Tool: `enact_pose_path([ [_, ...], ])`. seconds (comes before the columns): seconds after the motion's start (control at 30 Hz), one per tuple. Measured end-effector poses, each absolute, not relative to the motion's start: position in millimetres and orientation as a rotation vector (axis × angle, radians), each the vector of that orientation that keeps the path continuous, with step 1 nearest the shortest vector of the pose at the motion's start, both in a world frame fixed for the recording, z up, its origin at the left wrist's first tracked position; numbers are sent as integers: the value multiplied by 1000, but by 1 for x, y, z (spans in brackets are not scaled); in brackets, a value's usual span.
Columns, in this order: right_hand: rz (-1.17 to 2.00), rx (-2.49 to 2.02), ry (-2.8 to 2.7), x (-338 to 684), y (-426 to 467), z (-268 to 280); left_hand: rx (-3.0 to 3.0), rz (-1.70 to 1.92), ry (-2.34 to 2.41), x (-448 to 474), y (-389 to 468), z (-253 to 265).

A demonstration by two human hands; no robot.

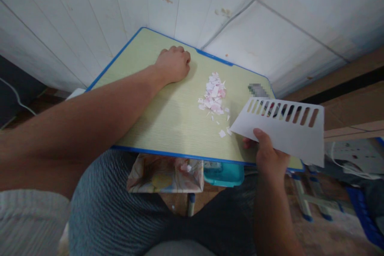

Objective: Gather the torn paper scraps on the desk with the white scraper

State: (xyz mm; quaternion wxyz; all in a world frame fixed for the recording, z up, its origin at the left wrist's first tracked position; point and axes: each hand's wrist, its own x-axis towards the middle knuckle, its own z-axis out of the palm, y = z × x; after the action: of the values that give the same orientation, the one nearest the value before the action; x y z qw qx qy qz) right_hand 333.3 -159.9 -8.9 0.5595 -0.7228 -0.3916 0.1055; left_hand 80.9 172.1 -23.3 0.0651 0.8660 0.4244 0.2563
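My left hand (173, 64) rests on the tabletop (168, 128) near its far edge, fingers curled into a loose fist; no object shows from it. My right hand (268, 152) grips a sheet of white paper (279, 132) by its near edge, thumb on top. A row of long slots is cut along the sheet's far side. The sheet is held above the right part of the table. Between my hands lies a small heap of white and pinkish paper scraps (214, 92), with a few loose pieces near the sheet's left corner.
A blurred-out item (259, 90) lies beyond the sheet. Below the table's front edge are a patterned open bag or box (165, 174) with scraps and a turquoise container (225, 175). A white wall (135, 0) with a cable stands behind the table; brown cardboard (354, 88) is on the right.
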Motion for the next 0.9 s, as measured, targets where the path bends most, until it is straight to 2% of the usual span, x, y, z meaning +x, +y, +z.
enact_pose_path([
  [0.23,337,-1694,-869,339,-150,-13,2598,565,1480,81,152,0],
  [0.5,450,-1565,-861,347,-132,-31,2722,517,1593,76,157,-8],
  [0.7,476,-1513,-921,354,-111,-47,2628,386,1797,54,103,2],
  [0.9,494,-1501,-885,347,-100,-38,2492,350,1980,12,35,3],
])
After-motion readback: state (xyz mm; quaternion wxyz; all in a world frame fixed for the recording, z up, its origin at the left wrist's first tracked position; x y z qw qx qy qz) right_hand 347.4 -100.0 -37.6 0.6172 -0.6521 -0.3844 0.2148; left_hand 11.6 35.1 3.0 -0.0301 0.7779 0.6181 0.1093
